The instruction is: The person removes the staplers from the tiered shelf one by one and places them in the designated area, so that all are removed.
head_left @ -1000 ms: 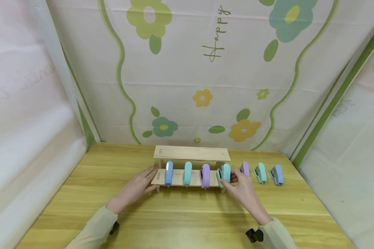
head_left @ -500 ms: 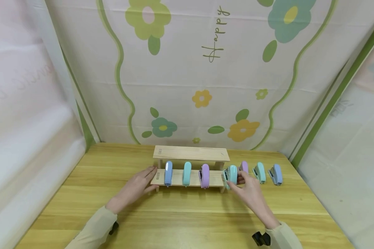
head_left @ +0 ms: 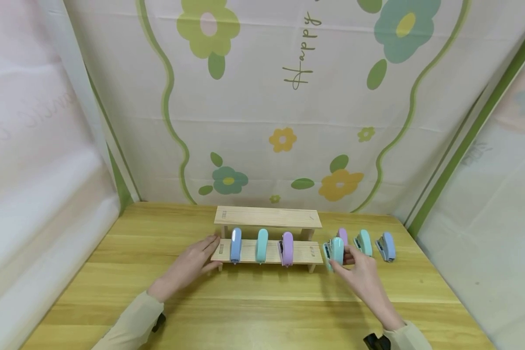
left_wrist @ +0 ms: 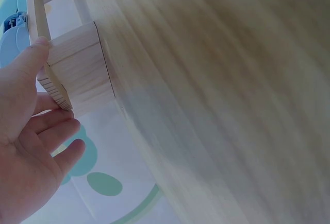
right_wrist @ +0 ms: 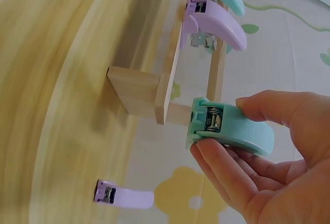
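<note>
Your right hand (head_left: 363,272) pinches the mint-green, curved plastic stapler (head_left: 338,250) between thumb and fingers, right of lower centre in the head view, near the pale wooden two-tier rack (head_left: 268,217). Your left hand (head_left: 189,265) grips that rack's left end. The stapler should handle light, stiff and slightly slippery; hold both smooth flanks, clear of its metal spring (right_wrist: 214,119).

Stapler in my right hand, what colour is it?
Mint green. The stapler in your right hand shows best in the right wrist view.
</note>
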A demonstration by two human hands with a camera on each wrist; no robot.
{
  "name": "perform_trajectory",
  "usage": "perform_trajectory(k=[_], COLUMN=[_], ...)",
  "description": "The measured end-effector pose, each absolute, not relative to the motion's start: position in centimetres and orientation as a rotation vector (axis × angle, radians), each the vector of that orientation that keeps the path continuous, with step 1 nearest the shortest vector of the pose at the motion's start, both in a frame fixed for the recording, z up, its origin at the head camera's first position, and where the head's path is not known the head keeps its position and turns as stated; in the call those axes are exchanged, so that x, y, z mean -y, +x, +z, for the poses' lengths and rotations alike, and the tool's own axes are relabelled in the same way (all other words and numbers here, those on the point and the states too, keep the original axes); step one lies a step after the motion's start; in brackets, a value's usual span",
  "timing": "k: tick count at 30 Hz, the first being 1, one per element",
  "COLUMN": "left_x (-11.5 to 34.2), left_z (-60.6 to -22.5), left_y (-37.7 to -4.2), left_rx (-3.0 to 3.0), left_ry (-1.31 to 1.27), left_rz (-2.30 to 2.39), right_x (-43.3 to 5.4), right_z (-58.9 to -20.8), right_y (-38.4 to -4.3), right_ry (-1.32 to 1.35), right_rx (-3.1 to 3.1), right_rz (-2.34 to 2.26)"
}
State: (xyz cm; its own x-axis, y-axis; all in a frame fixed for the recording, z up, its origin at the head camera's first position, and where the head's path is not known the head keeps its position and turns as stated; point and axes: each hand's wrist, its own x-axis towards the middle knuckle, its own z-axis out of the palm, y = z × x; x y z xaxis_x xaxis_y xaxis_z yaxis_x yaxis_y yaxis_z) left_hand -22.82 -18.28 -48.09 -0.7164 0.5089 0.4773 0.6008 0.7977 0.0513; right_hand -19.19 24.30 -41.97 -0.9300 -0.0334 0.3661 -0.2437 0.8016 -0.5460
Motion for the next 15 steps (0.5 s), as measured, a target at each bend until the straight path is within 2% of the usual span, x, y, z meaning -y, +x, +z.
perform_trajectory(k=[15], left_x=[18.3], left_z=[-48.0], left_y=[-22.8], left_rx=[2.533], left_ry=[-0.834], left_rz=[-0.262], right_x=[-26.4], right_z=[-42.5], right_y=[-18.4], right_ry=[0.106], right_rx=[2.716], right_rz=[0.831])
